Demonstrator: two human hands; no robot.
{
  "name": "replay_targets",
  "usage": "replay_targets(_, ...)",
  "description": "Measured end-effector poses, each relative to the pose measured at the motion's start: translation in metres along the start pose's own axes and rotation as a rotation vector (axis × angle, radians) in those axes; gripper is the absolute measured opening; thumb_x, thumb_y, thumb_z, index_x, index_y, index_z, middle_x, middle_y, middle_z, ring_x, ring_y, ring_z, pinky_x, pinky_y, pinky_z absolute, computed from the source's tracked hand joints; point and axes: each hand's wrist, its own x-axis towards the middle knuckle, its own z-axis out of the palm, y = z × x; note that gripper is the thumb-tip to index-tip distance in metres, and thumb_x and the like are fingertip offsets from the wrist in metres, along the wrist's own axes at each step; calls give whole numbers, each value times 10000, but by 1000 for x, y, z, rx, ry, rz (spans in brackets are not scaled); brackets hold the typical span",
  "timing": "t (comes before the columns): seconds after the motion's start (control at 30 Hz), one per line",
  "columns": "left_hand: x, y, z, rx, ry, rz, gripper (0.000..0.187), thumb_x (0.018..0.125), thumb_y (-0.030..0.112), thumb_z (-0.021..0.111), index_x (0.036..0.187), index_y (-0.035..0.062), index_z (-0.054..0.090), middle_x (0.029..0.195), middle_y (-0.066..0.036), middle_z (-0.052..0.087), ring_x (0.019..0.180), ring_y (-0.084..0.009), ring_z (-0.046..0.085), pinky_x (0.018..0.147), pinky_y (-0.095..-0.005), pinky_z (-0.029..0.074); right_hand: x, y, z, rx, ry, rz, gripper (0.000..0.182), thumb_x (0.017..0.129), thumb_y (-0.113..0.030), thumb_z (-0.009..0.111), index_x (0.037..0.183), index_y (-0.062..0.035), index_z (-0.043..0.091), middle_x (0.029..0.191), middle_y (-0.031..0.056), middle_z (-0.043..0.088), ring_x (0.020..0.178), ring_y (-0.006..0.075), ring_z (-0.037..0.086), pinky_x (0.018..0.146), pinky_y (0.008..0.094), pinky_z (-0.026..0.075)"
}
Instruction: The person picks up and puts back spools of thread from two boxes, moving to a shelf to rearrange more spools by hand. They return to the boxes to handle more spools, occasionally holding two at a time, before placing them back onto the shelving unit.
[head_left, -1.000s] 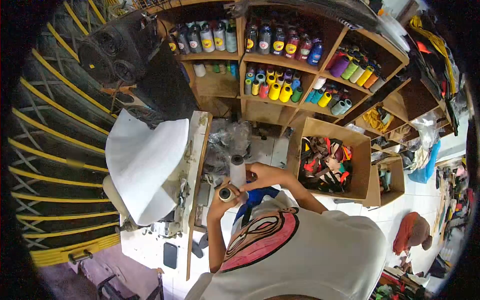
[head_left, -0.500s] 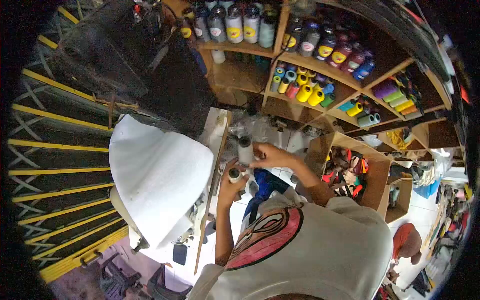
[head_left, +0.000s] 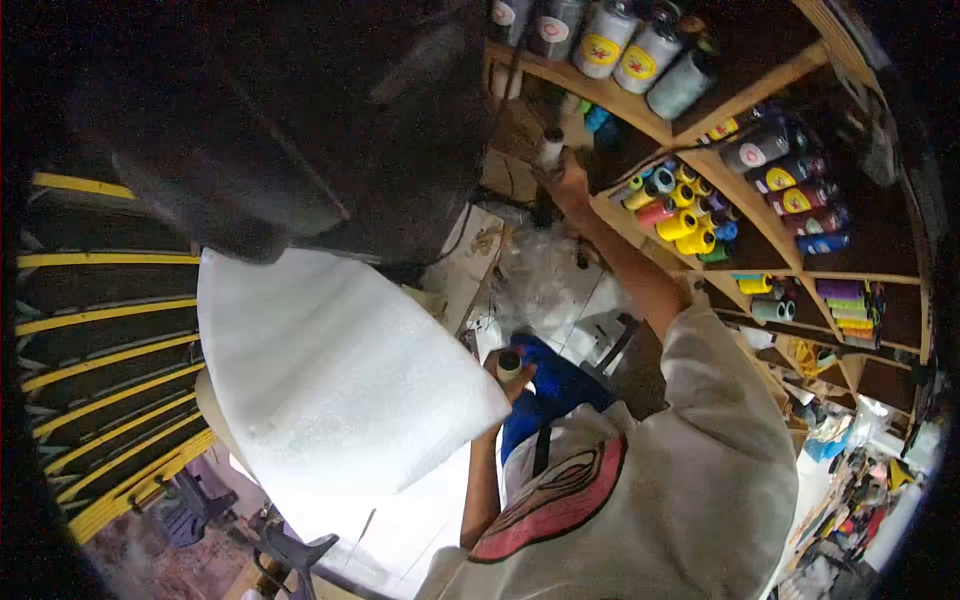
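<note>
My right hand [head_left: 568, 184] stretches up into a compartment of the wooden shelf, its fingers closed on a pale thread spool [head_left: 549, 150] with a dark top. Lower down, my left hand [head_left: 519, 380] is wrapped round a cream thread cone [head_left: 509, 364], whose dark top hole faces up. A large white sheet [head_left: 340, 370] partly covers the area beside the left hand. Clear crumpled plastic [head_left: 545, 265] lies below the right forearm.
Large thread cones [head_left: 601, 48] line the upper wooden shelf [head_left: 640, 110]. Small yellow spools [head_left: 680, 222] fill a lower compartment. A dark bulky shape [head_left: 300, 130] looms at upper left, above a yellow folding gate [head_left: 110, 330]. A chair [head_left: 290, 550] stands below.
My right hand has moved up and away from my left hand, carrying the pale spool into the shelf. The left hand keeps its cone. The view has turned and shifted closer to the shelf.
</note>
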Motion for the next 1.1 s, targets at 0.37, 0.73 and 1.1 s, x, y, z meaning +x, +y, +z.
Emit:
replay_targets(0.37, -13, -2, -5, -48, -63, -150, 335, 798, 225, 769, 1044, 65, 605, 1024, -73, 606, 956, -184, 577, 850, -313, 450, 101, 82, 40, 154, 116, -36, 533, 887, -310, 649, 1297, -25, 462, 944, 108, 549, 858, 227, 557, 778, 378, 481)
replay_targets(0.73, -17, -20, 6, 41, -110, -51, 317, 776, 128, 772, 1039, 46, 616, 1025, -81, 623, 947, -185, 599, 848, -315, 476, 131, 132, 98, 282, 135, -9, 500, 910, -330, 622, 1287, -30, 488, 1025, 126, 567, 917, 248, 568, 804, 411, 479)
replay_targets(1.1, -4, -11, 10, 74, -140, -111, 282, 802, 154, 762, 1024, 63, 613, 1064, -62, 624, 964, -172, 601, 852, -307, 474, 136, 157, 122, 453, 90, 56, 474, 933, -350, 595, 1277, -34, 515, 1105, 144, 585, 976, 269, 580, 831, 444, 477)
